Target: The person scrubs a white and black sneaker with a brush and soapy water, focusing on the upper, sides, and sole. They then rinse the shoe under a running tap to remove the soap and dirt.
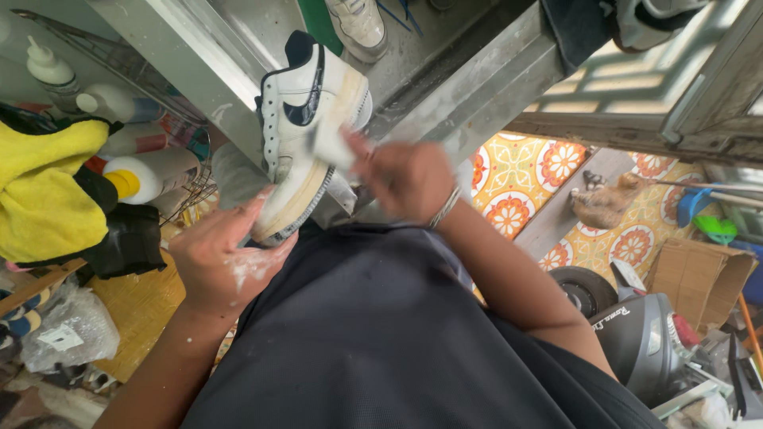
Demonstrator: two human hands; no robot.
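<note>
A white sneaker with dark side marking and a yellowed sole is held sideways over my dark apron. My left hand, smeared with white foam, grips the shoe at its toe end from below. My right hand, blurred with motion, presses a small white scrubbing piece against the sole's side. A thin bracelet sits on my right wrist.
A metal sink edge runs behind the shoe, with another white shoe in the basin. Left: wire rack with plastic bottles, yellow cloth. Right: patterned orange floor tiles, a small animal, cardboard, a dark helmet.
</note>
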